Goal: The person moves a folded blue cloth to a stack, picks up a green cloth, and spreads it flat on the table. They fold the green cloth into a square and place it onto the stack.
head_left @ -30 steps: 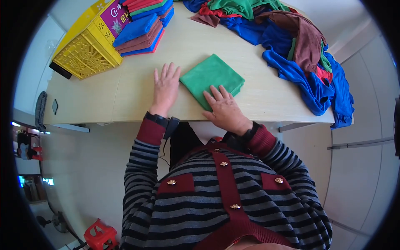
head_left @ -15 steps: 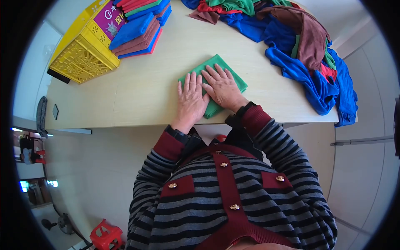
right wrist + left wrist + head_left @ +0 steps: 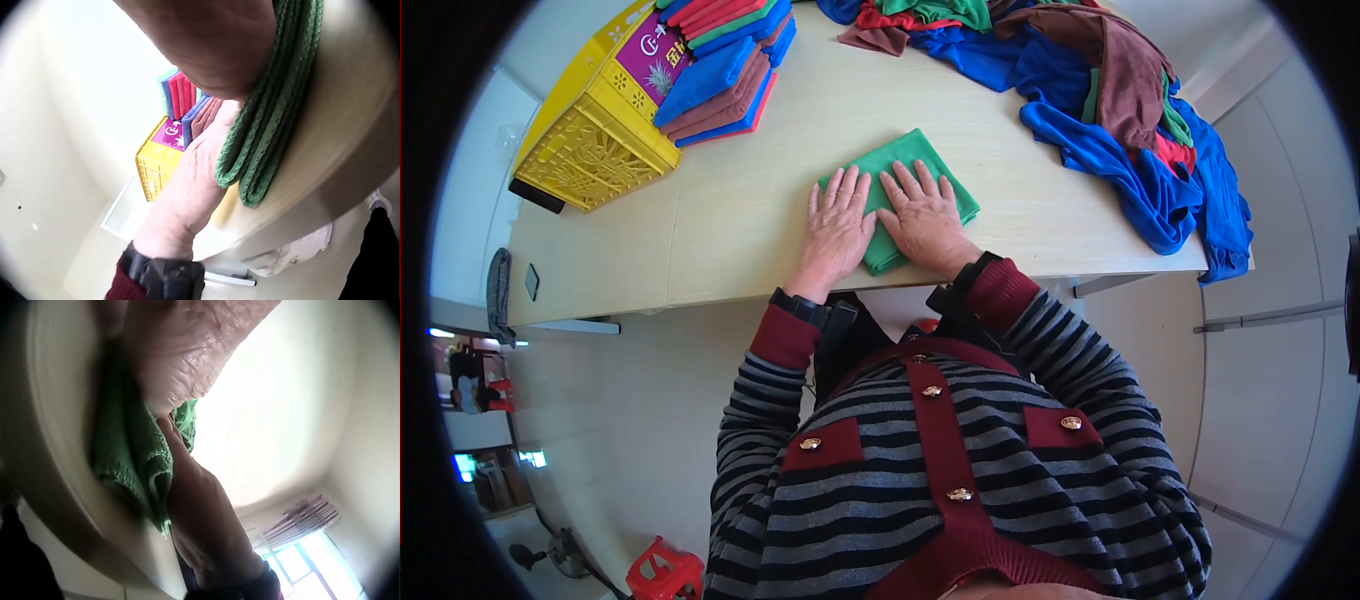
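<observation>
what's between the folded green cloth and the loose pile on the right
Only bare tabletop, as the head view shows; the right hand rests on the green cloth itself, short of the pile.

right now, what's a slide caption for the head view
Left hand and right hand resting flat on a folded green cloth on the table.

Purple label (image 3: 632, 62) on the yellow crate (image 3: 590, 155) bears pale print: 金 is legible, the adjoining character partly hidden; lettering by the round emblem (image 3: 649, 46) cannot be read reliably.
</observation>
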Demonstrator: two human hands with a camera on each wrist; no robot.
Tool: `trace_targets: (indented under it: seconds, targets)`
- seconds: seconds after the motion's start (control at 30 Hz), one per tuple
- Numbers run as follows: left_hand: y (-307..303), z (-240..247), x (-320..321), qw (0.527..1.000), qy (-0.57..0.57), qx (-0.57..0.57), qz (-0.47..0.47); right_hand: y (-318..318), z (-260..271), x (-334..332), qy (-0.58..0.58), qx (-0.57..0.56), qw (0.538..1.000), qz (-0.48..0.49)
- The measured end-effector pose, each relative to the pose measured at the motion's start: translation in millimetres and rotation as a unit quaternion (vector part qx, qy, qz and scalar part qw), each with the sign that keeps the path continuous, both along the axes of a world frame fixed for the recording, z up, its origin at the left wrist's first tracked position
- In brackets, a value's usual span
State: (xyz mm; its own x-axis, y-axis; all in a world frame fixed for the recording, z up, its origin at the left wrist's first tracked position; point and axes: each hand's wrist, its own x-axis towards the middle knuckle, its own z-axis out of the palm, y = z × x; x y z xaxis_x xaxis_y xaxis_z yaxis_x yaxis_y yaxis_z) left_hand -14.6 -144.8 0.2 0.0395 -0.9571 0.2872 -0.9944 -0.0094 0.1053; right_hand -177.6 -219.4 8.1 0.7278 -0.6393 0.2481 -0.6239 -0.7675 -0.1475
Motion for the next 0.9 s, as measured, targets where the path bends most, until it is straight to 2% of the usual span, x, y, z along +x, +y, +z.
trace_targets:
  seconds: [0.1, 0.2, 0.37, 0.47, 0.6, 0.9]
  targets:
    - [-3, 5, 14, 1.000, -0.003, 0.004, -0.027, 14, 16, -7, 0.010, 0.011, 1.000, -0.015]
    - [-6, 9, 20, 0.999, -0.004, 0.010, -0.039, 17, 39, -18, 0.062, 0.112, 0.991, 0.037]
    - [-9, 15, -1, 1.000, -0.009, 0.007, -0.001, -23, 36, 0, -0.045, 0.108, 0.993, 0.006]
    - [-13, 11, -12, 1.000, 0.019, -0.016, 0.003, -44, 0, 14, -0.041, 0.001, 0.999, -0.012]
    - [-7, -1, -16, 0.998, 0.047, 0.009, 0.037, -48, -6, 11, -0.044, 0.021, 0.999, -0.014]
    - [-2, -7, -6, 0.995, 0.075, -0.010, 0.069, -49, -8, 7, -0.072, 0.034, 0.997, -0.020]
